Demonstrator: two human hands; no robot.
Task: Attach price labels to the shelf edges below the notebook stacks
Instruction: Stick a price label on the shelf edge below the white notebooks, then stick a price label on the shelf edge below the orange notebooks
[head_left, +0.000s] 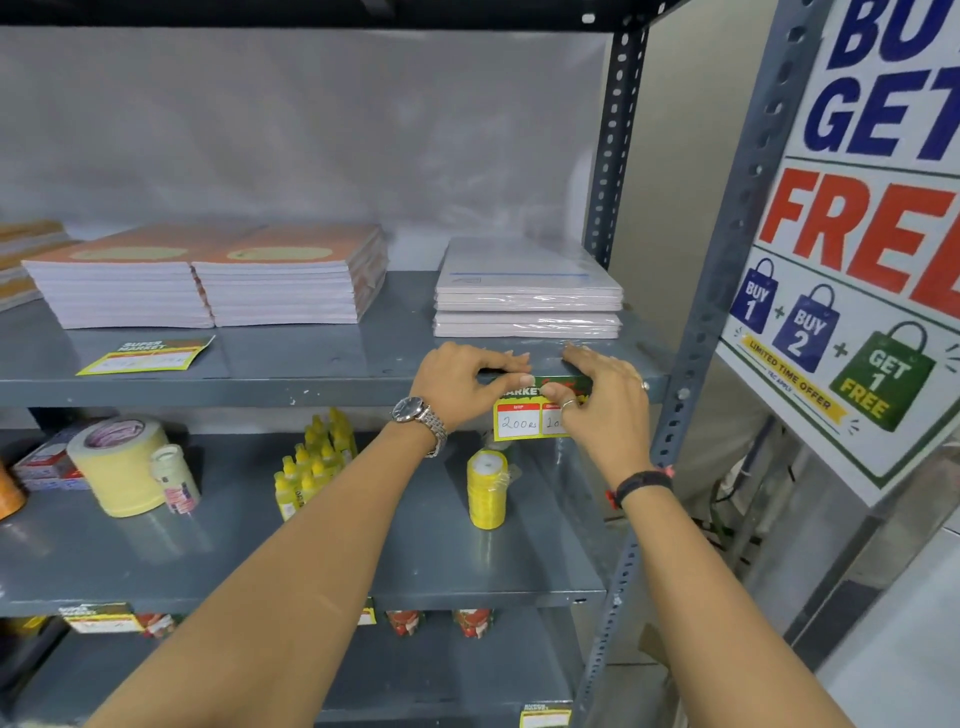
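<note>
A yellow, green and red price label (524, 415) reading "200rs" hangs on the front edge of the grey shelf (260, 392), below the white plastic-wrapped notebook stack (527, 299). My left hand (465, 382) presses on the label's top left corner, fingers curled over the shelf edge. My right hand (602, 397) covers the label's right half and presses it against the edge. A second price label (148, 356) lies flat on the shelf in front of the two orange-covered notebook stacks (208, 280).
The shelf below holds a large tape roll (119, 467), small yellow bottles (311, 462) and a stack of yellow tape rolls (487, 488). A perforated upright post (675, 426) stands just right of my hands. A "Buy 2 Get 1 Free" poster (857, 260) hangs at the right.
</note>
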